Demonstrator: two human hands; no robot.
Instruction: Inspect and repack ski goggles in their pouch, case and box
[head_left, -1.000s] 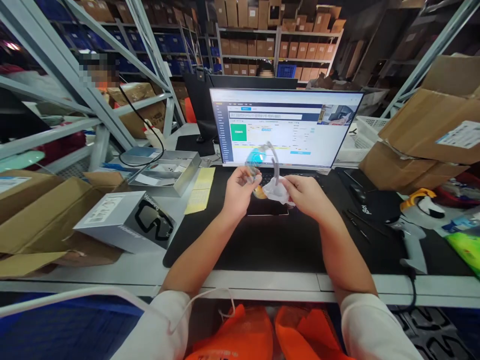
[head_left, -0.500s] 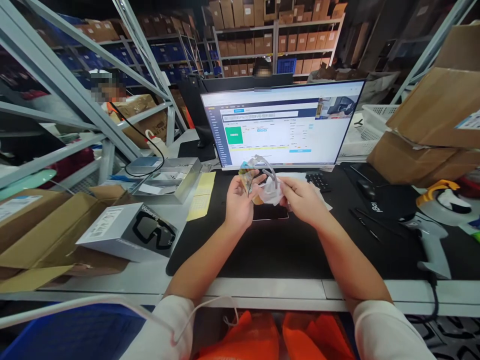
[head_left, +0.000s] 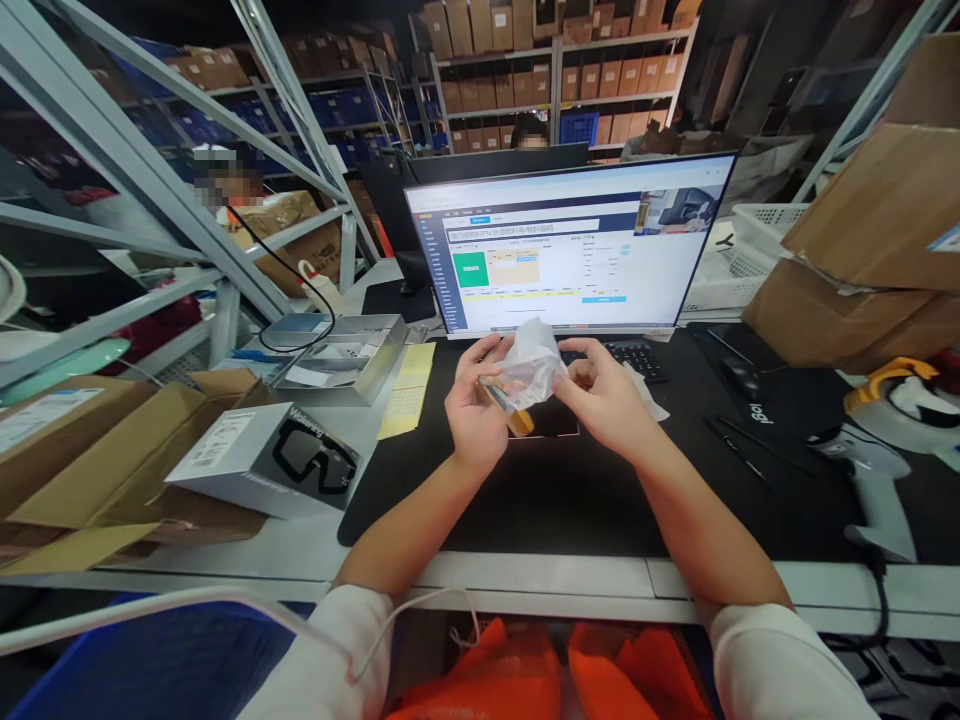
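Note:
Above the black desk mat, my left hand [head_left: 476, 405] is closed around a pair of glasses [head_left: 520, 421] with an orange-tinted lens. A thin, translucent white plastic bag [head_left: 536, 362] covers most of the glasses, so their arms are hidden. At the bag's right edge, my right hand [head_left: 607, 395] pinches the plastic between thumb and fingers. To the left on the desk lies a grey-and-white box [head_left: 266, 460] with goggles printed on it.
Behind my hands stand a monitor [head_left: 540, 260] and a keyboard [head_left: 637, 360]. A barcode scanner [head_left: 874, 480], pens and a mouse [head_left: 739, 380] lie to the right. An open carton [head_left: 97, 460] and a grey tray [head_left: 375, 365] occupy the left. Co-workers are beyond the desk.
The bag, bunched up before, is now spread over the glasses' arms, which were showing. The lens has tilted downward. My right hand has shifted slightly along the bag.

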